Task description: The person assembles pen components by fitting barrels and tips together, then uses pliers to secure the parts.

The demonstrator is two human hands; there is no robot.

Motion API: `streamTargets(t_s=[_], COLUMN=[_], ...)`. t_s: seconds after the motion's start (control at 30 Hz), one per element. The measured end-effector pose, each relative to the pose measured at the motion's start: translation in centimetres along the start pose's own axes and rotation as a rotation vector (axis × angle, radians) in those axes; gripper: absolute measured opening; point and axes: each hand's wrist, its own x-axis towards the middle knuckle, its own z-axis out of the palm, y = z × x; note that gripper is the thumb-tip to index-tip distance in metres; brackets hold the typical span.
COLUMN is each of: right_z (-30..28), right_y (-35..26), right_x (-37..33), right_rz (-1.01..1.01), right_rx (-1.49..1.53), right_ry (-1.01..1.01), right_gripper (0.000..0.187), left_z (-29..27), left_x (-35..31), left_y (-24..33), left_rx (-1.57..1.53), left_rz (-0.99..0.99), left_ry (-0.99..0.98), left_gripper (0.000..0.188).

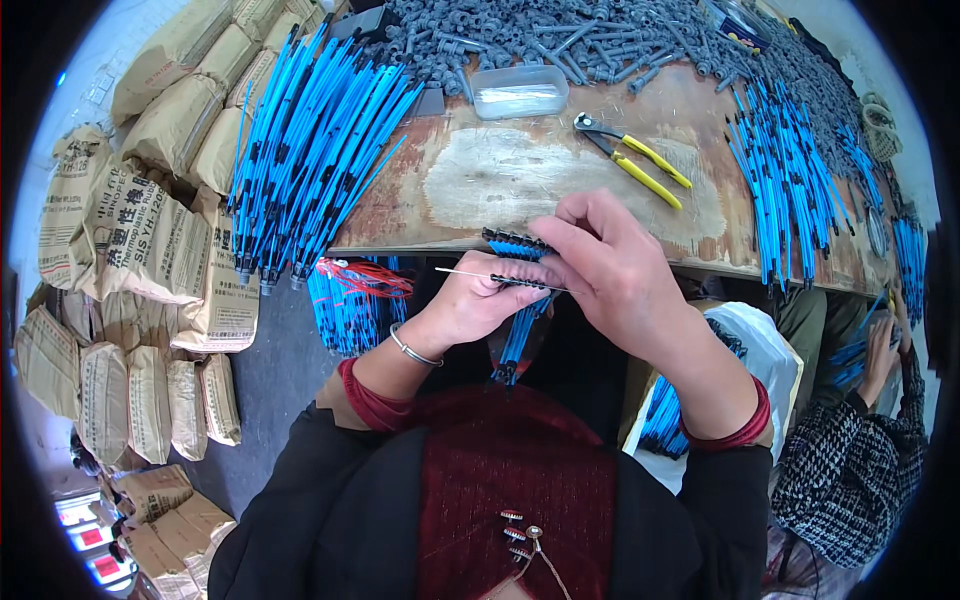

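My left hand [468, 308] is closed around a bundle of thin blue sticks with black ends [514, 345], held upright in front of my chest near the table's edge. A thin pale rod or wire [458, 272] lies across the bundle just below its black tops and sticks out to the left. Its other end runs to my right hand [625, 275], whose fingers are pinched together at the bundle's upper right side. My own hand hides what those fingertips hold.
Yellow-handled cutting pliers [645, 170] and a clear plastic box [520, 92] lie on the wooden table [390, 215]. Blue stick bundles [310, 150] stand at left and right, with grey plastic parts [560, 35] heaped behind. Paper sacks [150, 230] are stacked left; a co-worker's hand [880, 345] is far right.
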Motion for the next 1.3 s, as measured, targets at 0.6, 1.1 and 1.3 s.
streamTargets(t_s=[0.6, 1.1, 1.3], right_z=[0.3, -1.0, -0.5], right_y=[1.2, 1.9, 1.9], right_x=[-0.3, -1.8, -1.3], right_rz=[-0.012, 0.113, 0.109], right_rx=[0.079, -0.171, -0.154], right_ry=[0.034, 0.247, 0.195], right_gripper=[0.030, 0.011, 0.012], left_z=[0.6, 0.9, 1.0], left_x=[0.5, 0.6, 0.9], left_y=[0.3, -0.4, 0.1], left_rx=[-0.081, -0.117, -0.152], left_rz=[-0.112, -0.114, -0.152], left_ry=[-0.009, 0.107, 0.085], left_gripper=[0.014, 0.015, 0.015])
